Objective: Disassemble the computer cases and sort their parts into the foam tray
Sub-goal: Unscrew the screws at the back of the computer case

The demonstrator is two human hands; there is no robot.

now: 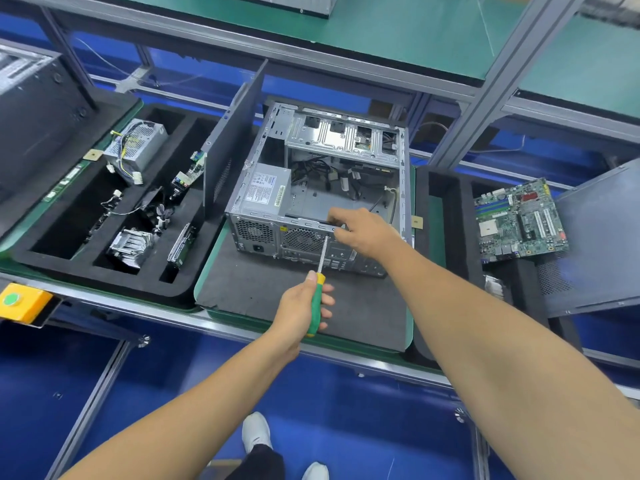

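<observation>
while the left hand (pixel 304 303) gripped a green-and-yellow-handled screwdriver (pixel 319 282) at a rear screw, the right hand (pixel 363 230) clutched the open grey metal computer case (pixel 311 188), steadying its rim.

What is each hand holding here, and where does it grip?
Left hand grips the screwdriver by its green handle. Right hand holds the computer case at its top rear edge.

The computer case (pixel 322 174) was bare, dull-silver sheet metal; the foam tray (pixel 104 271) was matt black and soft-looking; the screwdriver (pixel 318 292) had a glossy green-and-yellow plastic handle and a polished metal shaft
</observation>
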